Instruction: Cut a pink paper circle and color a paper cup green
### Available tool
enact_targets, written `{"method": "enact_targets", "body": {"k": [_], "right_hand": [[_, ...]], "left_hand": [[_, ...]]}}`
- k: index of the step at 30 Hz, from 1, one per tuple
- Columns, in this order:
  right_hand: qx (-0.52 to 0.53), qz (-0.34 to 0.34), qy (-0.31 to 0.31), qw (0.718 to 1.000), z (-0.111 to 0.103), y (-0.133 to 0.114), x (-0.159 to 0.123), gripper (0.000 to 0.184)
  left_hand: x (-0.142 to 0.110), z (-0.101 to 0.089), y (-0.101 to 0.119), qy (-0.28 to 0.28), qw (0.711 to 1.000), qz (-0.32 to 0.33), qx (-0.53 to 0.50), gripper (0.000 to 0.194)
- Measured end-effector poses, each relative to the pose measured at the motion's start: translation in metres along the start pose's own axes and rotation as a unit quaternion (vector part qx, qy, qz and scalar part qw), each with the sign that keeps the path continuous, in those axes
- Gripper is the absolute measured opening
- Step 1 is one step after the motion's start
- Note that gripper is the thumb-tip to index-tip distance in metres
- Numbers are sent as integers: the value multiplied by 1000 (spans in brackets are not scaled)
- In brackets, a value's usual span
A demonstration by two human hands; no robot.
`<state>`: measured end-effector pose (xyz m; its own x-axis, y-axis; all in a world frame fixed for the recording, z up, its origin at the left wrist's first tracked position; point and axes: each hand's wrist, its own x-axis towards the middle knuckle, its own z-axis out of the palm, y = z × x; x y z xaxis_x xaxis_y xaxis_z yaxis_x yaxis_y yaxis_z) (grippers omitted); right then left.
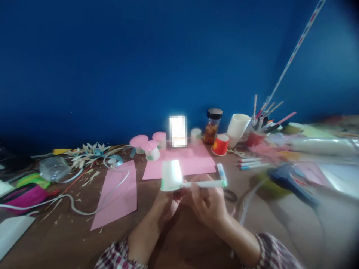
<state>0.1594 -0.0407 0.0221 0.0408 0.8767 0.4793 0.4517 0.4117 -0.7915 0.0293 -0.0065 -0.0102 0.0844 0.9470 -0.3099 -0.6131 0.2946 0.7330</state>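
Observation:
My left hand (167,201) is closed round the rim of a white paper cup (171,175), held upside down above the brown table (70,239). My right hand (208,200) grips a white marker with a green end (206,184), its tip touching the cup's lower edge, where a green line shows. The marker's cap (221,171) lies just behind my right hand on the table.
Pink paper sheets (117,194) (193,160) lie ahead and left. Small pink-topped cups (151,149), a jar (213,126), a red cup (220,145), a white cup (237,129), a pot of pens (256,136), loose markers (251,163) and a glue gun (291,183) crowd the back and right. Scraps and ribbon (70,201) at left.

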Motion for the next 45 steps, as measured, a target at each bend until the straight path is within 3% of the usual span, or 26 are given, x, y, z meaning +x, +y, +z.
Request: {"method": "enact_targets", "body": {"k": [3, 9, 16, 21, 26, 31, 45], "right_hand": [[25, 15, -1, 1000, 1, -1, 1, 14], [177, 76, 70, 979, 1, -9, 8, 21], [133, 49, 88, 986, -1, -14, 6, 18], [93, 44, 59, 993, 5, -6, -3, 13], [83, 30, 11, 996, 10, 5, -6, 11], [48, 4, -2, 999, 10, 9, -4, 12], [25, -21, 13, 999, 10, 7, -4, 8]], "left_hand": [[0, 1, 2, 0, 1000, -2, -3, 29], [6, -5, -4, 19, 999, -19, -40, 28], [6, -6, 3, -17, 999, 5, -43, 34], [13, -12, -2, 12, 996, 85, -31, 36], [19, -13, -3, 60, 991, 121, -18, 34], [18, -11, 7, 79, 988, 133, -13, 34], [18, -16, 5, 91, 982, 158, 50, 29]]}}
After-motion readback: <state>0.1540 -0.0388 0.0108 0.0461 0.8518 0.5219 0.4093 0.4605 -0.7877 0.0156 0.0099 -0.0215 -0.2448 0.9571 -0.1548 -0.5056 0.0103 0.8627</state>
